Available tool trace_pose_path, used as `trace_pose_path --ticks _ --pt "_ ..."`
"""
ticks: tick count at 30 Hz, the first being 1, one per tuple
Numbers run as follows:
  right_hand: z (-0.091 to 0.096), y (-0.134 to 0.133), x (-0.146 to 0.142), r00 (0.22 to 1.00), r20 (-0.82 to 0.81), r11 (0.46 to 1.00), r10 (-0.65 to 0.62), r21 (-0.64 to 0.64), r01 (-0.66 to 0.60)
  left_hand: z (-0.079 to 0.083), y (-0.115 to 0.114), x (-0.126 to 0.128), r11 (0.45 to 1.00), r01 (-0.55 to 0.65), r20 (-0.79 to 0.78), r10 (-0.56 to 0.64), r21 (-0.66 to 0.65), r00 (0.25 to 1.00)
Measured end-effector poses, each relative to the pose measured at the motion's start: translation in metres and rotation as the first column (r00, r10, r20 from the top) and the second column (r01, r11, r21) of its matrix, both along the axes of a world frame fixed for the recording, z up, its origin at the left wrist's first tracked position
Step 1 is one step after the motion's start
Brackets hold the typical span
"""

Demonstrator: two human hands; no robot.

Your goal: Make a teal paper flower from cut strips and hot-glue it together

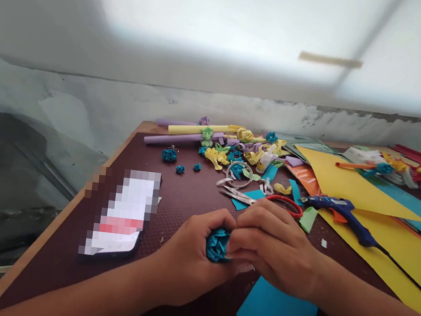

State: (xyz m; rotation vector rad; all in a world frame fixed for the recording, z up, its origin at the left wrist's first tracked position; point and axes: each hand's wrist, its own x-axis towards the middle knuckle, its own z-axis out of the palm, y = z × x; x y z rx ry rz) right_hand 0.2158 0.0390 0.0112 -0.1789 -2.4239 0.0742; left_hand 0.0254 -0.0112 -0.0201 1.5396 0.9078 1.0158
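Note:
A blue folded-paper flower [217,245] sits between my two hands, low over the near part of the table. My left hand [187,257] wraps round it from the left, thumb and fingers closed about its sides. From the right, my right hand [277,241] presses its bent fingers onto the flower's edge, fingertips together; the exact pinch is partly hidden. Just beyond my hands lie scissors [284,205] with red handles, partly behind my right hand. A sheet of blue paper [280,313] rests on the table under my right forearm.
A phone [124,214] lies at left on the dark table [175,199]. Small blue paper flowers [169,154], paper strips and a tape ring [239,174] are scattered behind. At right, a blue glue gun [344,214] with a trailing cord rests on yellow sheets [396,260]. Rolled paper tubes [182,138] lie at the back.

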Motion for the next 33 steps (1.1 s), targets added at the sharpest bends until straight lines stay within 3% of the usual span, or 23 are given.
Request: trace_pose_path --ticks 5,12,20,26,33 --pt "0.0034 0.0023 0.001 0.997 0.06 0.999 0.041 0.005 -0.041 0.0015 0.0 -0.0006 0.994 0.07 0.06 -0.065 -0.078 0.996" --pt "0.0024 -0.0034 -0.0037 0.998 0.059 0.996 -0.033 0.088 0.028 0.0073 -0.0006 0.0019 0.989 0.118 -0.033 -0.115 0.09 0.993" --pt "0.0009 -0.0012 -0.0024 0.998 0.065 1.0 -0.024 0.015 0.023 0.0042 0.0011 0.0012 0.997 0.021 -0.069 -0.016 0.072 0.997" --pt "0.0005 -0.0029 -0.0022 0.996 0.045 0.992 -0.082 -0.094 0.086 0.0002 0.0017 -0.0001 0.998 0.031 -0.08 -0.026 0.055 0.996" --pt "-0.003 -0.002 -0.0045 0.994 0.025 0.993 -0.102 -0.058 0.103 -0.0004 0.001 -0.0003 0.996 0.003 -0.125 0.009 0.094 0.992"
